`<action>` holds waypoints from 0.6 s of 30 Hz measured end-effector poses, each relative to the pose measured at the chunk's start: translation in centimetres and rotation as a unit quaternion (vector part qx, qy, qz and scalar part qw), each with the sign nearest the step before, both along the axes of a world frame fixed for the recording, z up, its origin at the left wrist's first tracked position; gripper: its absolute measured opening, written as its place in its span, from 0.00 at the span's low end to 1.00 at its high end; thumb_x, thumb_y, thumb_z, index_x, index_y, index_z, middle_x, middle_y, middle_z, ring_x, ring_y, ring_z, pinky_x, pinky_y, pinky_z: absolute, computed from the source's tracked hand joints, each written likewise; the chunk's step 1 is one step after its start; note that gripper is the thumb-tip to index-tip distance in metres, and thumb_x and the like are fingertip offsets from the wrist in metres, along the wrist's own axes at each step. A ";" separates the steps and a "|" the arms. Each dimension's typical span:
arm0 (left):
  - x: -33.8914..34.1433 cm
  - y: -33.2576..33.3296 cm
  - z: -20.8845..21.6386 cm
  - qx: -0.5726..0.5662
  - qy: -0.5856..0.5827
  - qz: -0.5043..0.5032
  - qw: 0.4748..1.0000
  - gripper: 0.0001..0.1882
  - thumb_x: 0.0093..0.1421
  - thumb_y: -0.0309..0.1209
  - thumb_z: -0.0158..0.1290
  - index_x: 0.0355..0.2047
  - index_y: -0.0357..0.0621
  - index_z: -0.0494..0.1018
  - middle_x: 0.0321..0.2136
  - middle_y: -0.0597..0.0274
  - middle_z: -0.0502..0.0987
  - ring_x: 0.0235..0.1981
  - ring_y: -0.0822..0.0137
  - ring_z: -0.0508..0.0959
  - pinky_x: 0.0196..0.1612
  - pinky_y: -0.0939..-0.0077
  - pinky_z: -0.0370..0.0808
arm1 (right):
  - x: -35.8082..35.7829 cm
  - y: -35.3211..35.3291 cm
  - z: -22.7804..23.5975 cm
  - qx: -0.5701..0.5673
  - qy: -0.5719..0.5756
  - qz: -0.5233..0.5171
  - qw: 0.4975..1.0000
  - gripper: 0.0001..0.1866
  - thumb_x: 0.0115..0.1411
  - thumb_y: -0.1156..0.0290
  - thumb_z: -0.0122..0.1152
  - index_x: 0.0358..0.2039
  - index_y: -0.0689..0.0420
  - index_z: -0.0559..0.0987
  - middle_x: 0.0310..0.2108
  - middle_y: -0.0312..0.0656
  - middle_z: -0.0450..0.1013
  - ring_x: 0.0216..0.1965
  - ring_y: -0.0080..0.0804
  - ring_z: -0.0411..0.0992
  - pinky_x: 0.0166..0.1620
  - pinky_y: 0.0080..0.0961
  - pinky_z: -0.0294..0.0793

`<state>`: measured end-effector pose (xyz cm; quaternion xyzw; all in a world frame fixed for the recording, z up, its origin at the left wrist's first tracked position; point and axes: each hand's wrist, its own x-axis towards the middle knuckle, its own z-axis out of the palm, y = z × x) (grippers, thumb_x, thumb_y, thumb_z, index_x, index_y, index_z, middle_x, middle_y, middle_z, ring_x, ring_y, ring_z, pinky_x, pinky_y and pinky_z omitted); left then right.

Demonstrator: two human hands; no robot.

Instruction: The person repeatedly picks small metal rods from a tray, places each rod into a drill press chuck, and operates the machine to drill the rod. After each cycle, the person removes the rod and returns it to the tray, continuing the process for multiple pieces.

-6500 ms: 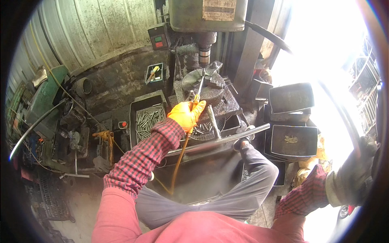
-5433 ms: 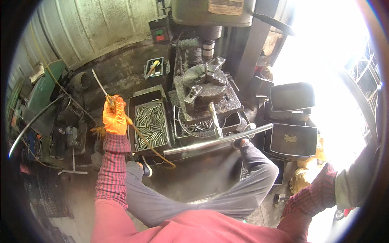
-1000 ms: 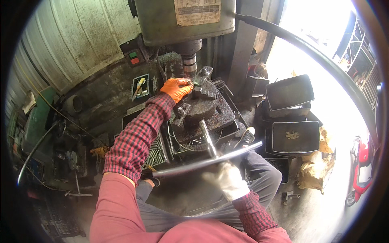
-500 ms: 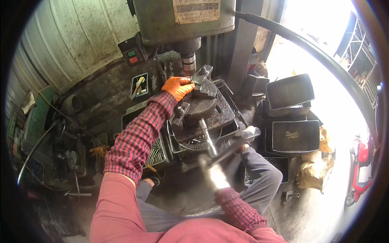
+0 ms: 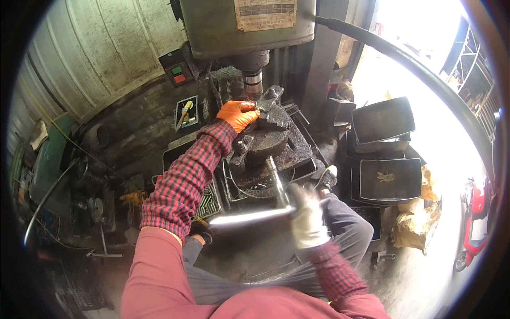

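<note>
My left hand [image 5: 236, 115], in an orange glove, reaches to the jaws of a machine vise [image 5: 268, 135]. Its thumb and fingers are pinched together at the jaws, and whatever lies between them is too small to make out. Right above the fingertips is the drill chuck [image 5: 253, 84] of a drill press [image 5: 247, 32]. My right hand [image 5: 309, 220], in a white glove, is at the right end of the vise's handle bar [image 5: 249, 217]. That bar crosses the end of the vise screw [image 5: 277, 183]. Motion smears the right hand's fingers, so their grip cannot be told.
Below the vise, a tray [image 5: 211, 204] holds several metal pieces. A small bin [image 5: 186, 113] with a yellow-handled brush stands left of the press, near a switch box [image 5: 178, 73]. Stacked black bins [image 5: 390, 178] and a paper sack [image 5: 417, 226] are at the right.
The handle bar has turned about the vise screw, and my right hand has moved up and to the right. My left hand stays at the vise jaws; the whole view has shifted slightly.
</note>
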<state>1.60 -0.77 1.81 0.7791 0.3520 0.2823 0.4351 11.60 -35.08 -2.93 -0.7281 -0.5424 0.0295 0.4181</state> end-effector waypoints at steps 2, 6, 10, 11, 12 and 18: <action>0.0 -0.1 0.0 0.012 -0.028 0.010 0.999 0.11 0.63 0.31 0.69 0.44 0.40 0.87 0.37 0.69 0.87 0.38 0.78 0.81 0.45 0.78 0.78 | -4.3 -0.8 -1.3 -0.122 0.413 0.098 0.897 0.32 0.62 0.56 0.59 0.62 0.61 0.72 0.55 0.49 0.76 0.59 0.39 0.74 0.68 0.42 0.68; 0.1 0.1 0.1 0.020 0.005 -0.007 1.000 0.10 0.64 0.32 0.68 0.42 0.39 0.86 0.35 0.70 0.87 0.38 0.79 0.81 0.44 0.79 0.77 | -8.7 -3.6 5.6 -0.144 0.581 0.528 0.602 0.44 0.67 0.45 0.64 0.74 0.60 0.65 0.70 0.56 0.67 0.70 0.41 0.67 0.70 0.34 0.67; 0.0 0.0 0.1 0.020 0.006 0.005 1.000 0.09 0.64 0.31 0.67 0.41 0.39 0.86 0.33 0.70 0.87 0.35 0.79 0.80 0.40 0.79 0.76 | -1.9 -3.3 15.4 -0.038 0.139 0.434 0.889 0.33 0.55 0.64 0.75 0.60 0.61 0.76 0.58 0.55 0.75 0.62 0.55 0.73 0.60 0.41 0.76; -0.1 -0.1 0.2 0.036 0.013 0.010 0.999 0.11 0.64 0.34 0.67 0.42 0.40 0.87 0.32 0.68 0.87 0.35 0.78 0.81 0.41 0.78 0.76 | -1.1 -2.6 16.5 -0.028 0.098 0.415 0.904 0.31 0.55 0.65 0.74 0.58 0.60 0.77 0.54 0.54 0.76 0.57 0.55 0.75 0.56 0.41 0.78; -0.5 -0.1 0.4 0.136 0.056 -0.006 0.989 0.15 0.64 0.40 0.66 0.43 0.42 0.87 0.34 0.62 0.88 0.37 0.74 0.83 0.44 0.75 0.78 | -0.3 -2.3 17.4 -0.004 0.071 0.382 0.921 0.28 0.55 0.65 0.73 0.56 0.60 0.77 0.50 0.53 0.77 0.53 0.56 0.77 0.51 0.42 0.79; -0.2 -0.7 0.8 0.157 0.019 -0.008 0.987 0.19 0.64 0.46 0.65 0.43 0.43 0.87 0.28 0.64 0.86 0.31 0.76 0.82 0.37 0.73 0.77 | 1.3 -0.8 17.3 0.108 -0.380 0.248 0.884 0.10 0.54 0.68 0.63 0.35 0.58 0.81 0.36 0.41 0.76 0.50 0.42 0.74 0.73 0.61 0.58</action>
